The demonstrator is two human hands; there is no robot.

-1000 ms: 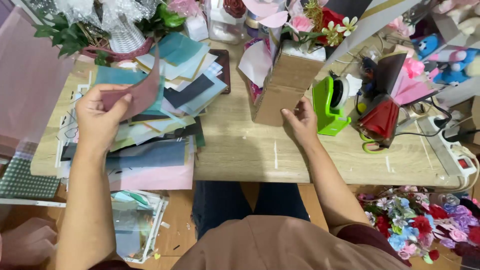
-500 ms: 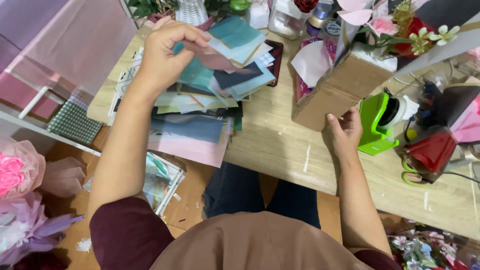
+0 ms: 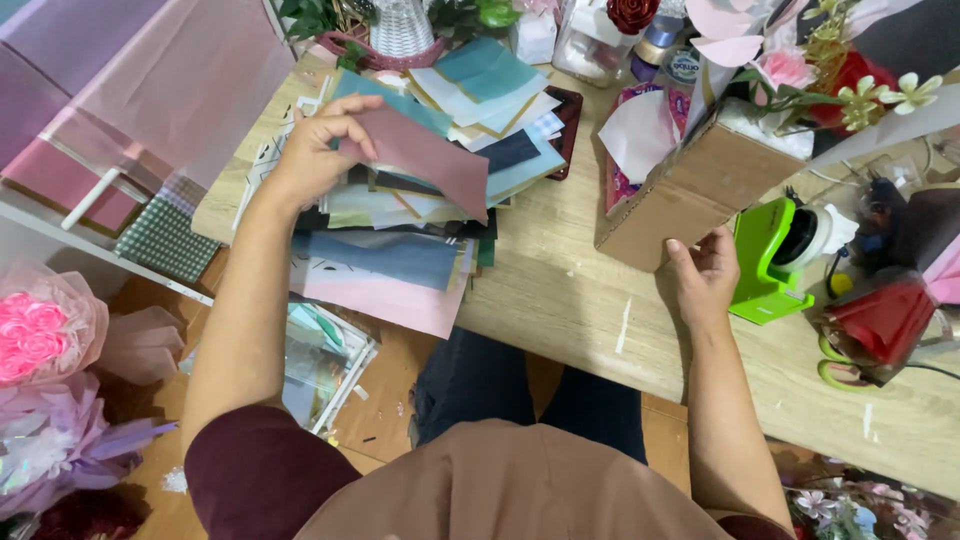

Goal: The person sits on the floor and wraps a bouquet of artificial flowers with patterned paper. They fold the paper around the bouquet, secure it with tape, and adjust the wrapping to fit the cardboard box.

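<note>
Mauve paper sheet (image 3: 430,160) in upper centre of frame, left hand (image 3: 315,150) pinching its upper-left corner, fingers clamped on it, lifting it over paper stack (image 3: 400,250) on wooden table (image 3: 570,300). Right hand (image 3: 705,275) at centre right, fingers resting on lower edge of cardboard box (image 3: 690,195), thumb spread, not gripping. Green tape dispenser (image 3: 770,260) sitting just right of that hand. Pink bouquet (image 3: 40,325) lying at lower left.
</note>
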